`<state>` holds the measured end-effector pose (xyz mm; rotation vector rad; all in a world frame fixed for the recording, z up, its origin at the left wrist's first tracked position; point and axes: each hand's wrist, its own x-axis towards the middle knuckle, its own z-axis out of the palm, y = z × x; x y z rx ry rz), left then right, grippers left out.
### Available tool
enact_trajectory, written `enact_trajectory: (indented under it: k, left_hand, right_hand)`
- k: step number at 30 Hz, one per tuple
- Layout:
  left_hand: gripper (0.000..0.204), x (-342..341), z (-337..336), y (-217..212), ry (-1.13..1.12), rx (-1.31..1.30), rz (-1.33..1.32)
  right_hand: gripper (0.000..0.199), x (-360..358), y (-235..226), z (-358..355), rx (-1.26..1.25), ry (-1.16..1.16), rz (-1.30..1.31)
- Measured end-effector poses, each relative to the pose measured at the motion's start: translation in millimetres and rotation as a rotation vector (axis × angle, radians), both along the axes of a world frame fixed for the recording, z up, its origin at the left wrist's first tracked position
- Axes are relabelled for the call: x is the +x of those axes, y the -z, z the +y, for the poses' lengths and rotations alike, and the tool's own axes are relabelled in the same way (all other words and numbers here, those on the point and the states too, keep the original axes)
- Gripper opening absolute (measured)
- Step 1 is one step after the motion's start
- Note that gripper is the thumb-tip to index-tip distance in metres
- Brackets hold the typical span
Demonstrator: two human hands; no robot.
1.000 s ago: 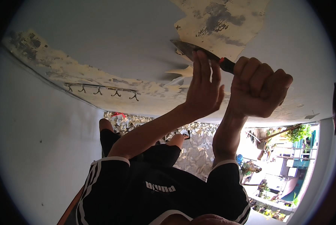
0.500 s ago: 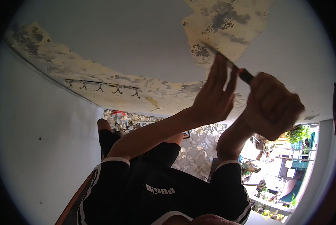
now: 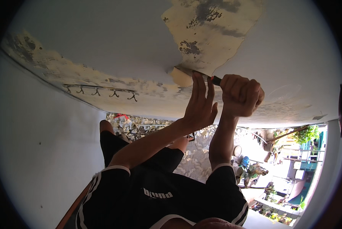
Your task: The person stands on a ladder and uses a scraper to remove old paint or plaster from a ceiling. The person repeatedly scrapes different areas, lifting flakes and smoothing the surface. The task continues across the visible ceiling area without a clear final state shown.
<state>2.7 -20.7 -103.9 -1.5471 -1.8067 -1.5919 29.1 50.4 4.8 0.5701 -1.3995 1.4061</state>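
Observation:
My right hand (image 3: 240,93) is closed in a fist around the black handle of a scraper (image 3: 185,70), which has some red near the blade. The thin blade points up and left. Its tip meets the wall at the edge of the grey paint (image 3: 140,42), beside a bare yellowish patch (image 3: 216,42) with dark blotches. My left hand (image 3: 198,108) has its fingers stretched out, with the fingertips against the blade near its middle. How firmly they press cannot be seen.
A rail of metal hooks (image 3: 96,91) is fixed to the wall at left, within a long bare strip. Flakes (image 3: 195,152) litter the floor below. A plain wall (image 3: 37,133) stands on my left. At right, a bright opening shows green plants (image 3: 306,133).
Both hands and the scraper have moved left. The blade tip has come lower, from the blotched bare patch to the grey paint's edge, and the blade lies flatter.

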Motion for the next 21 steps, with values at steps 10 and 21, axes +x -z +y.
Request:
enact_trajectory:
  k: [10, 21]
  left_hand:
    - [0.084, 1.0, -7.0, 28.9, 0.007, -0.111, -0.035]
    - [0.083, 13.7, -2.5, 10.8, 0.068, 0.023, -0.189]
  right_hand:
    - [0.05, 7.6, 14.7, -1.5, 0.026, -0.001, -0.039]
    - [0.037, 12.1, 13.4, 0.4, 0.123, 0.051, -0.092]
